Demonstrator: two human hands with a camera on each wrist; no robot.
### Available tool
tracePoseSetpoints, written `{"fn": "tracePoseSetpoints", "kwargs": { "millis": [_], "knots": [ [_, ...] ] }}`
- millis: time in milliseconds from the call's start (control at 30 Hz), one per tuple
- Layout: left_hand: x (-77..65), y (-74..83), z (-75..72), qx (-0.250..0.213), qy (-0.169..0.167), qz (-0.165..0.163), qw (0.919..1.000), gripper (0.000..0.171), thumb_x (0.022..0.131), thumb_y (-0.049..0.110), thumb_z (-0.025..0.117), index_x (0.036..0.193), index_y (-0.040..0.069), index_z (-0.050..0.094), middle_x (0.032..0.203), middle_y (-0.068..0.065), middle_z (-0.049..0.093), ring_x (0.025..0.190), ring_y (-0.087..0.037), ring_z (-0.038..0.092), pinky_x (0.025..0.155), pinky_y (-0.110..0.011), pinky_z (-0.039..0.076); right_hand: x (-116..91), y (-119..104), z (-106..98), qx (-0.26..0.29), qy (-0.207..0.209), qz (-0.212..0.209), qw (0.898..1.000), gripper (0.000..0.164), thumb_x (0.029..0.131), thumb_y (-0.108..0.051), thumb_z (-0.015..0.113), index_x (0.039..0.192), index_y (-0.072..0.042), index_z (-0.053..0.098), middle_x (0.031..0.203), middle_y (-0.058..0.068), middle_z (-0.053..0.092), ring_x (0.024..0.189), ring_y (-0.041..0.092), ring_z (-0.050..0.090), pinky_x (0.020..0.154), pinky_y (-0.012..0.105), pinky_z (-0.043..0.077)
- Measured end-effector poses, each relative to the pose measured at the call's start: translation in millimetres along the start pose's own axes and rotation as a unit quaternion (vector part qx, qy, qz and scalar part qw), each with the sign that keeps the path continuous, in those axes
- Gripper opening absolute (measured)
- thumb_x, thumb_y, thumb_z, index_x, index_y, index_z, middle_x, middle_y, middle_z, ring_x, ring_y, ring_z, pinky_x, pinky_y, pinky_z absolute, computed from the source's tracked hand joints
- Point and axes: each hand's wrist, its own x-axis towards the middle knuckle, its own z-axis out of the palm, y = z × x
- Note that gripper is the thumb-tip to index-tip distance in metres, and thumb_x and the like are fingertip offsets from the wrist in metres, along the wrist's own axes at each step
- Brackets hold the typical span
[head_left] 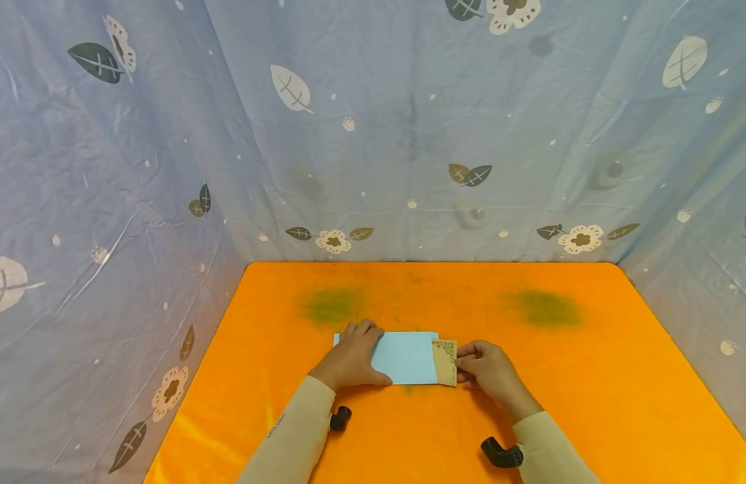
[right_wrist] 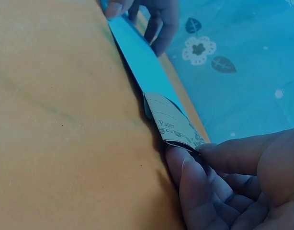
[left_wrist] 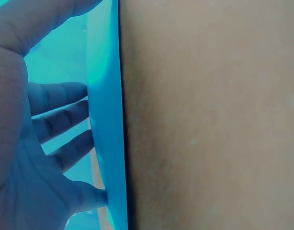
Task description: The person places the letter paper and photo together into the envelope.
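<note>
A light blue envelope (head_left: 406, 359) lies lengthwise on the orange table, also seen edge-on in the left wrist view. My left hand (head_left: 356, 356) spans its left part, thumb at the near edge and fingers over the far edge, holding it. Out of the envelope's right end sticks a tan folded paper card (head_left: 444, 363) with dark ornamental print. The word "Paper" shows on this card (right_wrist: 168, 117) in the right wrist view, and its end bows into a curve. My right hand (head_left: 490, 373) pinches that outer end between thumb and fingers. The rest of the card is hidden inside the envelope.
The orange table (head_left: 276, 403) has two dark greenish smudges near its back. Pale blue curtains (head_left: 379, 148) with leaf and flower prints hang behind and at both sides. Black curved pieces (head_left: 502, 454) stick out by both sleeves.
</note>
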Motion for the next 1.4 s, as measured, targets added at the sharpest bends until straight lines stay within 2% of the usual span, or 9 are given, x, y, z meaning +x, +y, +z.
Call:
{"fn": "tracePoseSetpoints", "kwargs": {
  "millis": [533,933,1133,1400],
  "knots": [
    [-0.8,-1.5,1.0,-0.006,0.0,-0.003,1.0,0.097,0.08,0.056,0.095,0.155,0.009,0.056,0.151,-0.005,0.049,0.131,-0.03,0.043,0.105,-0.048,0.048,0,-5,8,-0.031,0.004,0.001,0.999,0.025,0.108,-0.008,0.067,0.124,0.01,0.069,0.097,0.013,0.072,0.079,0.028,0.07,0.069,0.039,0.062],
    [-0.2,-2.0,2.3,-0.007,0.0,0.0,1.0,0.097,0.08,0.057,0.095,0.154,0.008,0.057,0.149,-0.005,0.049,0.128,-0.029,0.043,0.102,-0.047,0.049,-5,-13,14,-0.057,-0.014,-0.018,0.998,0.032,0.108,-0.009,0.067,0.132,0.013,0.068,0.101,0.011,0.075,0.083,0.029,0.071,0.074,0.043,0.061],
    [-0.3,-2.2,1.6,-0.006,-0.002,-0.001,1.0,0.097,0.08,0.057,0.094,0.155,0.008,0.056,0.15,-0.005,0.049,0.13,-0.029,0.043,0.104,-0.047,0.047,-7,-14,10,-0.047,-0.001,-0.01,0.999,0.031,0.11,-0.011,0.065,0.131,0.012,0.069,0.106,0.014,0.074,0.086,0.03,0.071,0.077,0.043,0.063],
    [-1.0,-0.5,-0.9,-0.01,-0.002,-0.007,0.9999,0.099,0.08,0.057,0.095,0.156,0.009,0.055,0.153,-0.006,0.048,0.132,-0.031,0.043,0.104,-0.05,0.048,-7,-17,11,-0.047,-0.013,-0.002,0.999,0.034,0.111,-0.015,0.065,0.129,0.014,0.07,0.106,0.016,0.072,0.084,0.031,0.071,0.075,0.043,0.063]
  ]
}}
